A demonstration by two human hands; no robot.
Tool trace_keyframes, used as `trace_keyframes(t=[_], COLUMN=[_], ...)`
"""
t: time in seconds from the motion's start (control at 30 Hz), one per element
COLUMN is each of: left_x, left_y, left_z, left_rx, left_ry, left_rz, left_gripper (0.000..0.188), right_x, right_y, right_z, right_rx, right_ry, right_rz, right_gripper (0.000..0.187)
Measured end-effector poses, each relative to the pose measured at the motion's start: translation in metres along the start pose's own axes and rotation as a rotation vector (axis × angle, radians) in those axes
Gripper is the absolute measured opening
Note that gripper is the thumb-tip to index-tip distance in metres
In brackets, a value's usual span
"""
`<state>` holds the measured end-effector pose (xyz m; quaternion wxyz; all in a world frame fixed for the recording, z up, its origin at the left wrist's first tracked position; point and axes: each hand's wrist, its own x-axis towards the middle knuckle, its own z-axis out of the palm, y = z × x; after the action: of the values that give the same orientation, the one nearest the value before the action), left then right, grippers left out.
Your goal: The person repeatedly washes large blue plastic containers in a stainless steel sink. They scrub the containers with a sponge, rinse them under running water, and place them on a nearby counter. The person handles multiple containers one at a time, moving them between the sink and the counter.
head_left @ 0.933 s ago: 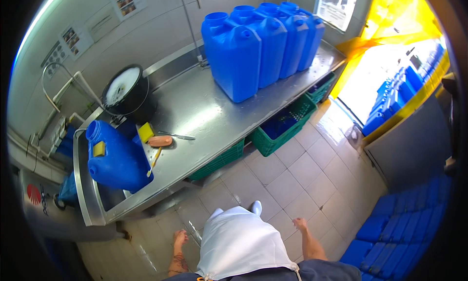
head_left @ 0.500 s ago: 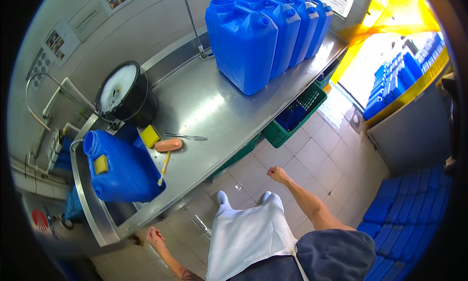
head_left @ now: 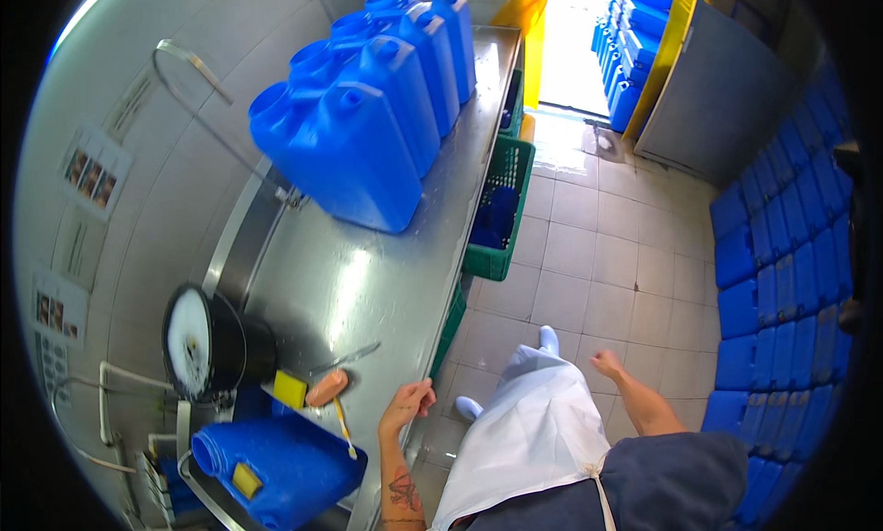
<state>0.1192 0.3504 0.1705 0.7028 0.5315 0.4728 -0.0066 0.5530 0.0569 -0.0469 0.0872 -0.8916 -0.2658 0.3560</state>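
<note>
My left hand [head_left: 409, 406] hangs in the air beside the front edge of the steel counter [head_left: 317, 296], fingers loosely bent and nothing in them. Out over the floor, my right hand [head_left: 607, 363] is curled closed, with no object showing. Nearest my left hand are an orange oblong block [head_left: 327, 387], a thin yellow stick-like tool [head_left: 345, 428] with a pale tip and a slim metal tool [head_left: 357, 354]. A yellow sponge [head_left: 291, 389] sits beside the block. In the sink lies a blue jerrycan [head_left: 285, 462] on its side, a small yellow-green sponge [head_left: 246, 481] on it.
Several blue jerrycans [head_left: 354, 154] stand at the counter's far end. A black bucket [head_left: 241, 342] of foamy water stands by the wall. Green crates [head_left: 501, 255] jut out under the counter. Stacked blue jerrycans [head_left: 773, 282] line the right side; a doorway [head_left: 566, 52] opens ahead.
My view has turned right and moved along the counter. My left hand has risen from below the sink corner to the counter's front edge. My right hand remains out over the floor.
</note>
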Motion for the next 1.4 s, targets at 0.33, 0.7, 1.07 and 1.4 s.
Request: trace_keyframes(t=[0.33, 0.7, 1.07, 1.4], left_x=[0.211, 0.348, 0.549, 0.617], left_y=[0.146, 0.308, 0.392, 0.434], left_z=[0.124, 0.21, 0.164, 0.161], left_rx=[0.279, 0.516, 0.278, 0.208], left_ry=[-0.075, 0.253, 1.206, 1.316], left_rz=[0.142, 0.434, 0.431, 0.209], left_gripper=[0.037, 0.024, 0.023, 0.038], right_x=[0.043, 0.229, 0.498, 0.651], right_y=[0.192, 0.122, -0.137, -0.406], right_z=[0.013, -0.219, -0.449, -0.507], right_rx=[0.388, 0.465, 0.22, 0.001], right_ry=[-0.139, 0.339, 0.338, 0.077], right_rz=[0.493, 0.117, -0.5, -1.019], right_gripper=[0.04, 0.031, 0.017, 0.007])
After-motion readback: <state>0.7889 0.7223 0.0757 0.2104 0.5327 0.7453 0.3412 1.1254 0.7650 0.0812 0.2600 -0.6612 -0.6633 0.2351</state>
